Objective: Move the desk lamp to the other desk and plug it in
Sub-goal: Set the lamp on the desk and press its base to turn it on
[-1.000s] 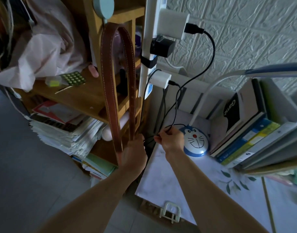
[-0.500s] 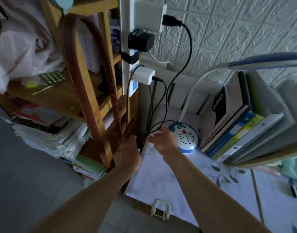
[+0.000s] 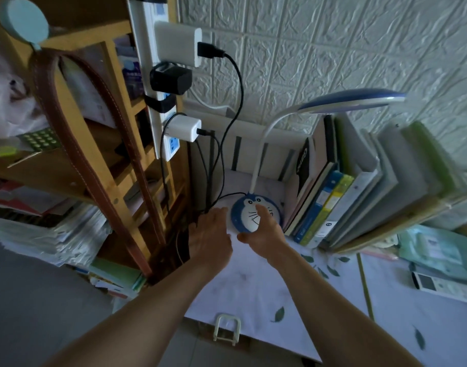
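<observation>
The desk lamp has a round blue-and-white cartoon-face base (image 3: 247,211), a white bendy neck and a blue head (image 3: 351,102). It stands at the back left of the white desk (image 3: 253,295). My right hand (image 3: 264,231) rests on the base, index finger on the face and thumb at its front edge. My left hand (image 3: 209,234) lies flat, fingers spread, just left of the base by the black cables (image 3: 213,181). Those cables run up to chargers on a white power strip (image 3: 158,83) fixed upright to the shelf.
A wooden shelf (image 3: 76,165) with a hanging brown leather strap (image 3: 94,165) stands left of the desk. Leaning books (image 3: 359,192) fill a rack right of the lamp. A remote (image 3: 444,287) and a green packet lie at far right. Grey floor is below left.
My right hand has gone from pinching the cables to resting on the lamp base. My left hand has left the strap and cables and now lies flat on the desk edge.
</observation>
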`<state>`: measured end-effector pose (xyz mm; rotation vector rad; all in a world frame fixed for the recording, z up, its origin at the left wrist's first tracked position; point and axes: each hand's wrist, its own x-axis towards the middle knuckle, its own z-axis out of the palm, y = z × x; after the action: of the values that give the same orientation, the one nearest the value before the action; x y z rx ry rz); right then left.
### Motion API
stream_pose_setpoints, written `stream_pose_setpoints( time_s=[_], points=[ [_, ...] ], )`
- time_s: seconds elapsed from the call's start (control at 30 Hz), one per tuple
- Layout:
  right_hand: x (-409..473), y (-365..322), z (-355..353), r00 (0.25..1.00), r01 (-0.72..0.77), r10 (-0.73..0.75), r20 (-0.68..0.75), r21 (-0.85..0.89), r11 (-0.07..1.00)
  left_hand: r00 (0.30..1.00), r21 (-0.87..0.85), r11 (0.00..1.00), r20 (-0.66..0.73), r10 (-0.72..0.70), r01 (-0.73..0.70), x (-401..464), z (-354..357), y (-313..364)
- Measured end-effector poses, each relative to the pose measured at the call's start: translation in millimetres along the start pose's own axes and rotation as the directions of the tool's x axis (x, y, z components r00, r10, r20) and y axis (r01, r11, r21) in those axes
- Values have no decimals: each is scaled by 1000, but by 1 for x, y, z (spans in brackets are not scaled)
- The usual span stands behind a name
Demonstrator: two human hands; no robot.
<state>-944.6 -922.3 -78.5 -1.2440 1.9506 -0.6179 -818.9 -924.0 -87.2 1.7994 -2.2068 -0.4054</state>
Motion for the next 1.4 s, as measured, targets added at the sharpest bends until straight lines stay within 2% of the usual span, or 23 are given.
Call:
stream_pose_setpoints(
  time_s=[0.1, 0.33, 0.47, 0.67, 0.83, 1.3, 1.4],
  points=[
    [3, 13, -7, 1000, 16, -16, 3, -100, 995, 997, 10, 998, 48, 64, -64, 5, 13, 13],
    [17, 37, -10, 993, 107, -88, 79, -296, 949, 977, 57, 993, 194, 92, -105, 22, 42, 26],
    [37, 44, -7, 993, 99, -74, 91, -317, 943, 975, 66, 993, 203, 84, -100, 39, 58, 28],
    [54, 47, -3, 984, 166, -137, 117, -300, 939, 964, 95, 987, 243, 105, -132, 60, 78, 28],
    [62, 44, 1, 975, 205, -163, 150, -335, 920, 956, 113, 988, 287, 66, -102, 65, 88, 25],
    [65, 40, 4, 980, 197, -167, 110, -390, 899, 945, 57, 994, 320, 72, -96, 65, 92, 17],
    [64, 40, 5, 977, 196, -143, 156, -419, 887, 929, 103, 988, 364, 71, -116, 66, 88, 19]
  ],
)
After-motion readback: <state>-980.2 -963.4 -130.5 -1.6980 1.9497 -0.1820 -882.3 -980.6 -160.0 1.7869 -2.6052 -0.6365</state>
